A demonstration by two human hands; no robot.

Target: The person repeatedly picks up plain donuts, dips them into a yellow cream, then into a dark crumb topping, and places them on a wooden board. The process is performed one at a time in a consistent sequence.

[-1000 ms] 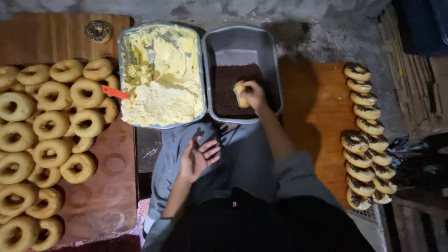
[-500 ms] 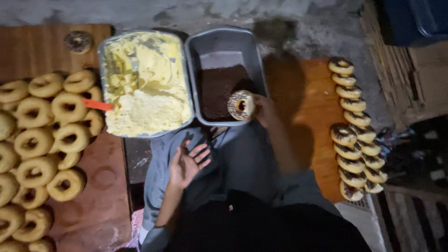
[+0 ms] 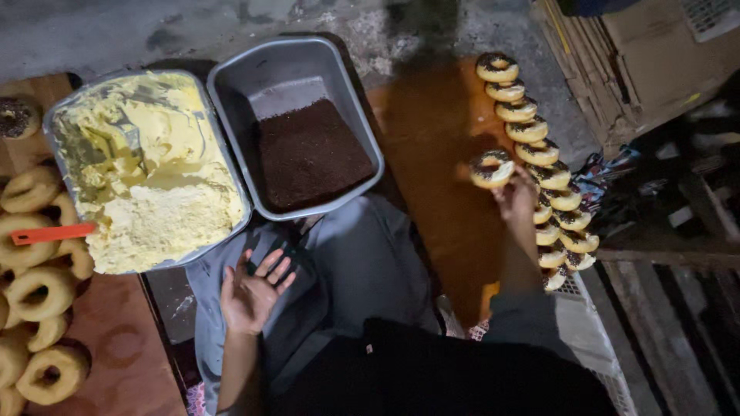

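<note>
Wooden board (image 3: 432, 154): orange-brown, lying under the right hand, with finished doughnuts along its far edge.
Cream tray (image 3: 146, 166): metal, heaped with pale yellow cream, well to the left of the grip.
Sprinkle tray (image 3: 297, 131): grey metal, dark chocolate sprinkles inside, between the cream tray and the grip.
Finished row (image 3: 539, 166): sprinkled doughnuts overlapping in a line, just beside and behind the held one.
Plain doughnuts (image 3: 35, 270): untopped rings, farthest left from the grip.
Left hand (image 3: 250, 293): fingers spread apart, palm up, empty, resting over the lap.
Right hand (image 3: 515, 196): fingers closed on the doughnut.
Doughnut (image 3: 491, 168): chocolate-sprinkled, held above the board, touching the row.
</note>
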